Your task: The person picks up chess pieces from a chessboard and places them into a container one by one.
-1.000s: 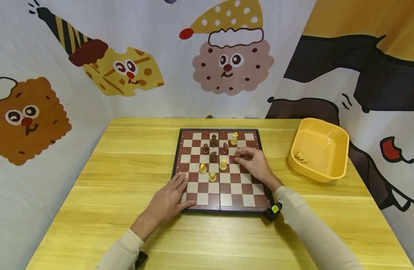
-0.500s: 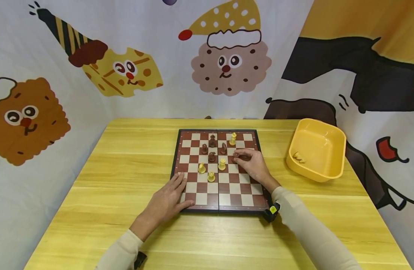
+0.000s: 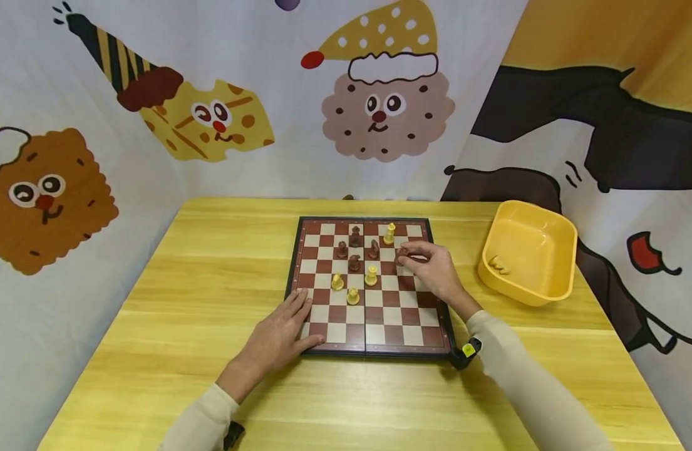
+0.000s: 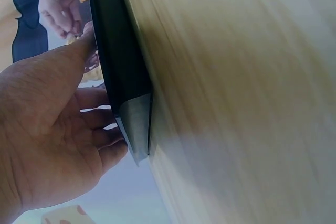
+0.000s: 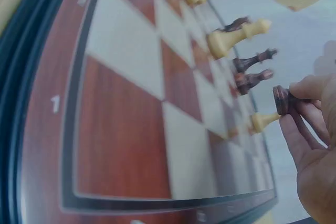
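Observation:
A red-and-cream chessboard (image 3: 385,316) lies on the table. My right hand (image 3: 436,269) is over its right side, pinching a dark brown chess piece (image 5: 282,99) between thumb and fingers. In the right wrist view the underside of that piece shows, tilted and apart from the board; its top is hidden by the fingers. Resting on the near left corner, my left hand (image 3: 279,329) has its fingers stretched along the edge. Several brown pieces stand mid-board and farther back, among them a knight (image 3: 374,249). A yellow rook (image 3: 371,275) stands near the centre.
More yellow pieces are on the board: a tall one (image 3: 389,233) near the far edge and a shorter one (image 3: 353,296) nearer me. At the right stands a yellow plastic tub (image 3: 540,216) with a few small yellow pieces (image 3: 498,265) inside. A printed curtain (image 3: 289,169) hangs behind.
My right hand has shifted a little to the right and away from me, carrying the brown piece from its square. My left hand stays at the board's corner.

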`<action>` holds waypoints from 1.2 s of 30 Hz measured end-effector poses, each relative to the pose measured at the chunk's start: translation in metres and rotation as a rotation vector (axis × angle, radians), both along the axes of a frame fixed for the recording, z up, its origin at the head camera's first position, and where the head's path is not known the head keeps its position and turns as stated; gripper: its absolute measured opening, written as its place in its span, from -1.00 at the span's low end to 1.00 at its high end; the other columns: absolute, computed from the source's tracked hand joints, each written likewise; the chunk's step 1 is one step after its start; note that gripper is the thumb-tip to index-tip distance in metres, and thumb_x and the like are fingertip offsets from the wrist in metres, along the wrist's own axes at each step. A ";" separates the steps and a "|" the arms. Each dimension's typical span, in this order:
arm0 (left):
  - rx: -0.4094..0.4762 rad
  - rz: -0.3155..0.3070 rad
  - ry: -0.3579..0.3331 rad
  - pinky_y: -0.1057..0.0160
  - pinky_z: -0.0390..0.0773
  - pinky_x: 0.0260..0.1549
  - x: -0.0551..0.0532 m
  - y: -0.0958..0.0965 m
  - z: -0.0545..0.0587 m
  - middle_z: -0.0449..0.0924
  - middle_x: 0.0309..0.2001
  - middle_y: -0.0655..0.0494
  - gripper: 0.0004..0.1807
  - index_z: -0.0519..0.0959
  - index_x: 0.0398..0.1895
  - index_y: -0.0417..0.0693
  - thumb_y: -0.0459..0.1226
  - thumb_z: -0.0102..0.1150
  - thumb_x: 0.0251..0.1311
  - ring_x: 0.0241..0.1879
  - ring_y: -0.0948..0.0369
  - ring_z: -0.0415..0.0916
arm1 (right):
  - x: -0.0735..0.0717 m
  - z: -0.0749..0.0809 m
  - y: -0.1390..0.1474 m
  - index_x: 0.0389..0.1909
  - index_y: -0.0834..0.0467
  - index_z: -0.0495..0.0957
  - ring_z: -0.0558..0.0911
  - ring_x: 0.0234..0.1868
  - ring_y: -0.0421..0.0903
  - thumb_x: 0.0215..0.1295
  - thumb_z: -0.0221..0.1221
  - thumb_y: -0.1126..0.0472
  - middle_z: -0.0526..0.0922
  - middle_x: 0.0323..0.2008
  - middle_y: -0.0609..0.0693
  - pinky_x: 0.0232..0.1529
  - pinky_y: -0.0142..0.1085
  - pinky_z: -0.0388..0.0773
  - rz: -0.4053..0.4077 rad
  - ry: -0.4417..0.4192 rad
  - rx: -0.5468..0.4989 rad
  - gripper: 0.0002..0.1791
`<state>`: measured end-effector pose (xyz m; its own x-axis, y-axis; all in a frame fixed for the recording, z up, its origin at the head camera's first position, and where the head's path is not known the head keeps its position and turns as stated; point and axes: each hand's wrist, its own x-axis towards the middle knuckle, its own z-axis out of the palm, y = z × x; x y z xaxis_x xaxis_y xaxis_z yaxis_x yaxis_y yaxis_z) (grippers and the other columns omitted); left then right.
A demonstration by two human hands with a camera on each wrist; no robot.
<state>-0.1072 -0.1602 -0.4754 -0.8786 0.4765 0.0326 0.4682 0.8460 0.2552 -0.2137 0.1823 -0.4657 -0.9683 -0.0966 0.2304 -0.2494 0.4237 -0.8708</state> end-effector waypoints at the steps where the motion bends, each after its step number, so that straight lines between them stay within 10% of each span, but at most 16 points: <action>1: -0.002 -0.001 -0.002 -0.05 0.23 0.40 0.000 0.000 0.000 0.12 0.52 -0.24 -0.06 0.29 0.47 -0.36 0.21 0.18 0.34 0.52 -0.11 0.04 | 0.001 0.003 0.002 0.01 0.29 0.71 0.70 -0.06 0.06 0.26 0.42 0.29 0.76 -0.13 0.14 -0.03 -0.24 0.67 -0.005 0.004 0.005 -0.68; 26: 0.008 -0.007 0.034 -0.04 0.24 0.39 0.000 0.001 -0.002 0.16 0.50 -0.26 -0.06 0.31 0.46 -0.38 0.20 0.20 0.33 0.50 -0.12 0.08 | 0.026 0.057 0.045 -0.04 0.32 0.72 0.74 -0.14 -0.14 0.29 0.36 0.40 0.75 -0.18 0.16 -0.11 -0.46 0.65 -0.018 0.189 -0.002 -0.77; 36: 0.019 0.000 0.036 -0.05 0.23 0.40 0.001 0.001 -0.003 0.15 0.51 -0.25 -0.06 0.31 0.45 -0.38 0.21 0.20 0.32 0.50 -0.13 0.08 | 0.033 0.067 0.079 0.00 0.38 0.69 0.74 -0.23 -0.28 0.29 0.36 0.40 0.72 -0.12 0.28 -0.15 -0.52 0.63 -0.143 0.167 -0.012 -0.72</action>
<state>-0.1064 -0.1594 -0.4782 -0.8766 0.4756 0.0732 0.4776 0.8410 0.2542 -0.1811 0.2611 -0.3987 -0.9200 0.0427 0.3895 -0.3291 0.4551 -0.8274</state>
